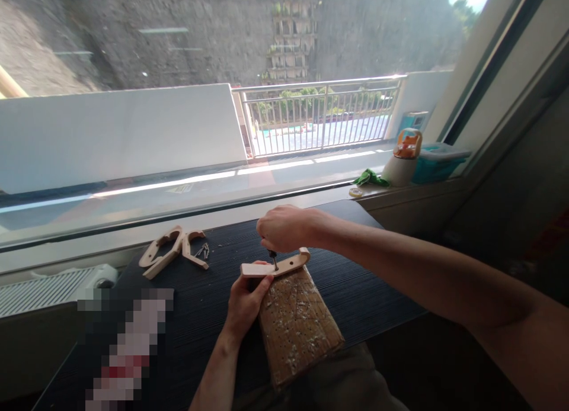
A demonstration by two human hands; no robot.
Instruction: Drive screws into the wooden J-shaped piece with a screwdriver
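A screwdriver [274,260] stands almost upright, its handle mostly hidden inside my right hand [282,228], which is closed around it. Its tip meets the face of a pale wooden hook [288,265] near the middle. The hook lies across the far end of a worn wooden board [299,325] pitted with small holes and pale flecks. My left hand [244,301] grips the hook and the board's corner, thumb on the near side. Whether a screw sits under the tip is too small to tell.
More wooden hooks [166,245] lie at the table's far left beside several loose screws [203,251]. On the sill at right are a green cloth [370,177], a white bottle with an orange top [400,169] and a teal box [438,164]. A blurred strip [133,346] lies on the dark table [200,304].
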